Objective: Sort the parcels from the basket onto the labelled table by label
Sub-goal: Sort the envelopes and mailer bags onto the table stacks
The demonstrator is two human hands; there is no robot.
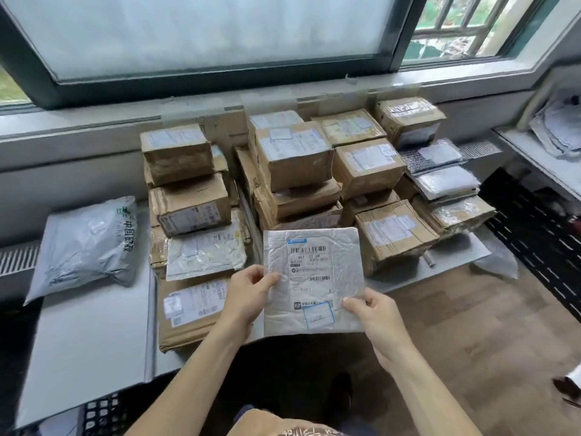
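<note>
Parcels (295, 158) already crowd the tabletop (94, 325), and our left hand (248, 294) and right hand (374, 313) pinch one white mailer (314, 278) not yet placed.

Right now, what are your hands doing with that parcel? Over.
Hands: left hand and right hand both pinch the white mailer by its edges. Its label faces the camera. Cardboard parcels stacked close behind.

We list: a frosted window pane (201, 29) in a dark frame (405, 33); a grey sill (94, 127) beneath it; railings (452, 32) outside, upper right; a wood-grain floor (471, 325); a black slotted panel (534, 240) at right; a radiator grille (17, 259) at left.
</note>
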